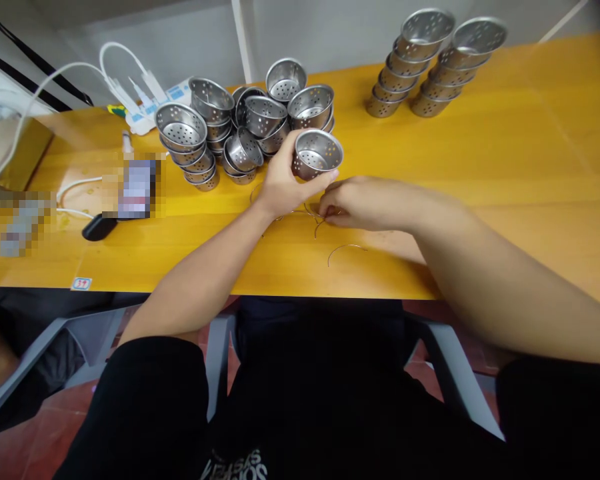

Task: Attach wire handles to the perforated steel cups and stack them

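A perforated metal cup [318,157] is held above the middle of the table, its round mouth facing up. It is smooth, silvery and wider at the rolled rim than at the base, with small round holes through its wall and bottom. The left hand [286,179] is curved round it, thumb on the near side and fingers on the far left side, gripping it firmly. The right hand [350,203] is just beside the cup, its fingers bent inward and their tips low among thin curved wires; whether it pinches one, I cannot tell. One bare wire arc [347,247] lies apart, between that hand and the near edge of the table [530,220], whose surface is glossy, yellow-orange and wood-like.

Beyond the left hand, toward the far edge, stands a crowded cluster of like cups [264,119], some nested in stacks, some tipped. Farther right, near the far edge, rise two nested stacks [448,72] side by side.

Left of the cluster sit a white-and-blue plastic power strip [153,110] with white cables, a flat phone [139,190] and a rounded black object [99,227]. A small paper label [81,284] is stuck at the near edge, toward the left.
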Action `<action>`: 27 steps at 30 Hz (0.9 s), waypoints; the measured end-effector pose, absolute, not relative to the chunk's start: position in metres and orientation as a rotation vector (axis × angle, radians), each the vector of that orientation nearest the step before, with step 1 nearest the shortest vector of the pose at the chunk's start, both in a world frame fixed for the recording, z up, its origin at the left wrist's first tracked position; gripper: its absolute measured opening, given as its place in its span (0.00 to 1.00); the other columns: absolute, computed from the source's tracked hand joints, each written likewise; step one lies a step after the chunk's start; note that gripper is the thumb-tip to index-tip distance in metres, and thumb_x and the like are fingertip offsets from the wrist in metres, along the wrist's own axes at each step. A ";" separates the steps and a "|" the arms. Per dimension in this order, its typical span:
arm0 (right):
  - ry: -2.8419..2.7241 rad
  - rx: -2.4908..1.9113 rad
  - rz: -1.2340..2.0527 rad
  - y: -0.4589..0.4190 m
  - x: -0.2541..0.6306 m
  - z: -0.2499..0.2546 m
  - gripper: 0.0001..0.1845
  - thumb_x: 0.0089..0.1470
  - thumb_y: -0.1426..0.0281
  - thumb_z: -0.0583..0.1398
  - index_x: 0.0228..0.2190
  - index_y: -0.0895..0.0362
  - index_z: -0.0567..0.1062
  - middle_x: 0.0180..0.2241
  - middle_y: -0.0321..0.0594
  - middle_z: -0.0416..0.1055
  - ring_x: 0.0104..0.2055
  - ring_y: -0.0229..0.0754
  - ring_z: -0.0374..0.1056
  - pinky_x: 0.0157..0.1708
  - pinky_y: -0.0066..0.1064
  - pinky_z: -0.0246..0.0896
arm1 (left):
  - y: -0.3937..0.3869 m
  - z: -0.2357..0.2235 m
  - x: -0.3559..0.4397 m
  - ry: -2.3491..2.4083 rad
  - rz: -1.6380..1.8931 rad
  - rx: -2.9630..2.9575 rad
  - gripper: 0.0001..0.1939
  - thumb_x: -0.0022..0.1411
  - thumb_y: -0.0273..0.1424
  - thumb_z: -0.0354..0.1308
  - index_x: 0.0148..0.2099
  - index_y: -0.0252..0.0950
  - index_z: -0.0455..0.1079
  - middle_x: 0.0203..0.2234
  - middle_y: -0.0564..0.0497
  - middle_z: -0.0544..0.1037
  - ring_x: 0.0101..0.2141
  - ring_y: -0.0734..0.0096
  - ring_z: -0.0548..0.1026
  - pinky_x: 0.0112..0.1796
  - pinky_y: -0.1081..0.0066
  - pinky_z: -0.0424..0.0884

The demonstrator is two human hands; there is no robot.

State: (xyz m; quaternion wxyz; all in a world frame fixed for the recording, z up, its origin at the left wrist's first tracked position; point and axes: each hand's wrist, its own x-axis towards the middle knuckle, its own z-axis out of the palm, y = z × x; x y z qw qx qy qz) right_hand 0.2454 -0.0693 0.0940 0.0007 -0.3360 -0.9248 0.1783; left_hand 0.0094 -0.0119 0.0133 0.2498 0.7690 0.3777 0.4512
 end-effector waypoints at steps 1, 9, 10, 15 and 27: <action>-2.921 -1.121 0.528 -0.072 0.242 0.097 0.11 0.74 0.77 0.68 0.43 0.51 0.91 0.46 0.44 0.93 0.44 0.54 0.84 0.43 0.41 0.68 | -0.011 0.012 0.009 1.012 1.235 2.096 0.41 0.78 0.60 0.78 0.79 0.47 0.70 0.68 0.43 0.83 0.73 0.44 0.87 0.76 0.45 0.84; -3.021 -1.403 0.288 -0.094 0.214 0.116 0.11 0.73 0.76 0.66 0.43 0.54 0.90 0.45 0.54 0.91 0.42 0.59 0.83 0.36 0.43 0.59 | -0.008 0.010 0.006 1.004 1.232 2.115 0.42 0.78 0.61 0.78 0.79 0.46 0.70 0.69 0.41 0.84 0.73 0.45 0.86 0.76 0.45 0.84; -3.024 -1.399 0.273 -0.094 0.213 0.115 0.10 0.72 0.76 0.67 0.44 0.54 0.90 0.46 0.55 0.91 0.42 0.59 0.84 0.36 0.44 0.59 | -0.008 0.010 0.006 1.006 1.231 2.120 0.42 0.78 0.61 0.78 0.79 0.46 0.71 0.70 0.42 0.84 0.74 0.44 0.86 0.77 0.45 0.84; -3.015 -1.349 0.266 -0.089 0.218 0.106 0.09 0.72 0.74 0.68 0.44 0.52 0.91 0.47 0.53 0.92 0.43 0.59 0.83 0.38 0.45 0.61 | -0.007 0.010 0.004 1.023 1.188 2.142 0.44 0.78 0.67 0.76 0.80 0.47 0.71 0.70 0.43 0.83 0.75 0.43 0.85 0.77 0.43 0.83; -2.781 -1.362 0.428 -0.064 0.263 0.104 0.05 0.68 0.72 0.70 0.44 0.50 0.83 0.49 0.49 0.90 0.46 0.59 0.84 0.47 0.46 0.74 | -0.008 0.010 0.004 0.984 1.209 2.117 0.44 0.76 0.65 0.78 0.77 0.46 0.73 0.69 0.42 0.84 0.73 0.43 0.87 0.76 0.41 0.85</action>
